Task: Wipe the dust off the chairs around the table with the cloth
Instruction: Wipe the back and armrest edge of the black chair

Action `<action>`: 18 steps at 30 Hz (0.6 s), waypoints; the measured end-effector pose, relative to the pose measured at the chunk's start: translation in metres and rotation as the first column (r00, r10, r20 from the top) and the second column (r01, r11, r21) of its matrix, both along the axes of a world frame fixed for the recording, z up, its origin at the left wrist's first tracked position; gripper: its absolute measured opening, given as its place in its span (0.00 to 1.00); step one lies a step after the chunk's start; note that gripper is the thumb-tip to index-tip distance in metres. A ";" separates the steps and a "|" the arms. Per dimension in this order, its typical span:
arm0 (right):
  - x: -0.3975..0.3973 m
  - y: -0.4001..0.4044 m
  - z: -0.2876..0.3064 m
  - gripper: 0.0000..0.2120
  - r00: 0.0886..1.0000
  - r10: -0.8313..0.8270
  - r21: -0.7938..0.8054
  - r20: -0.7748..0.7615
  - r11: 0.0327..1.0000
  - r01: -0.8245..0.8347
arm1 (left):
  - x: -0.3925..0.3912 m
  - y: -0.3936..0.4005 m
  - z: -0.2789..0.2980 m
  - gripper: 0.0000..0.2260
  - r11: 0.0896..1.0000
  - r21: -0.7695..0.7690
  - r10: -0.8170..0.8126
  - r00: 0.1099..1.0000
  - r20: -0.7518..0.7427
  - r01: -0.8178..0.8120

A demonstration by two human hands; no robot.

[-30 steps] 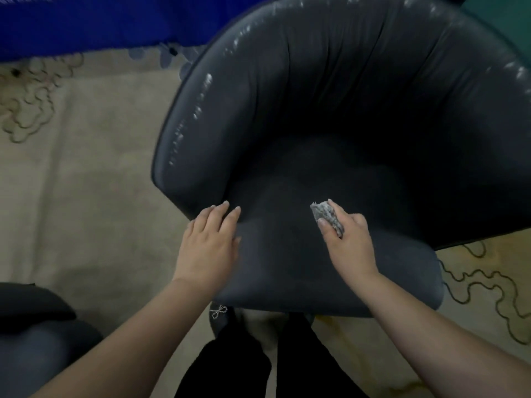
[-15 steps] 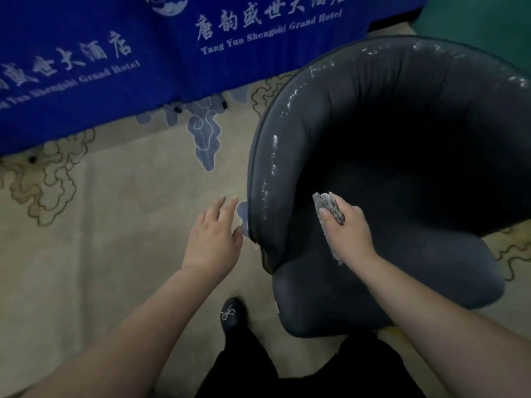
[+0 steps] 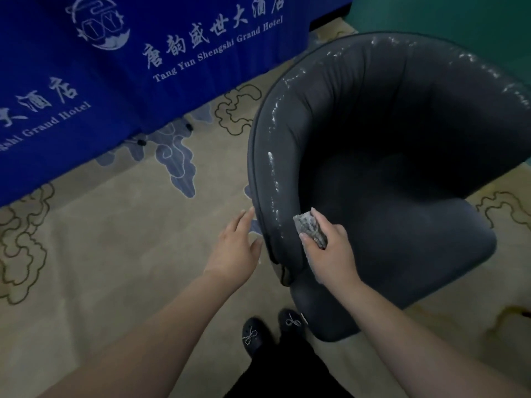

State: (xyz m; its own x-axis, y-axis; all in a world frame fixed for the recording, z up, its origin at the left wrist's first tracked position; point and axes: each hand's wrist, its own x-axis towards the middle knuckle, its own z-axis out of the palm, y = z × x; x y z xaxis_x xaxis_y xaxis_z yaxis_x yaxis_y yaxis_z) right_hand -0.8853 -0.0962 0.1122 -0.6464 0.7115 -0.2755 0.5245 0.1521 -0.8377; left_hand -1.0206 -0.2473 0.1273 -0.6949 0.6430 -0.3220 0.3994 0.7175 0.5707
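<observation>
Right now the right hand [image 3: 330, 248] pinches a folded grey cloth [image 3: 310, 229] between thumb and fingers, pressing it on the inner face of the chair's left armrest, just inside the rim. Cloth is a short strip; its long axis runs diagonally, free corner pointing up-left toward the armrest rim, other end tucked under the fingers toward the seat. More of the cloth seems to hang below the palm, blurry, can't tell how far.

Left hand [image 3: 235, 248] is spread, fingers straight and relaxed, holding nothing, just outside the same armrest; fingertips are at the outer edge, contact unclear.

Chair [image 3: 402, 168] is a dark tub armchair, curved back away from the person, open seat front facing down-right. Pale streaks along the armrest rim and back top.

Left of the chair: beige carpet [image 3: 100, 254] with cloud patterns. Up-left of the chair: blue table skirt [image 3: 143, 53] printed with white hotel lettering. Below the chair's front corner: two black shoes [image 3: 255, 334] with bows.
</observation>
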 end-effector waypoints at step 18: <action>-0.003 -0.034 -0.049 0.24 0.980 0.087 0.172 -0.176 0.984 -0.056 | -0.037 0.034 -0.037 0.38 0.968 0.179 0.104 0.929 0.355 -0.177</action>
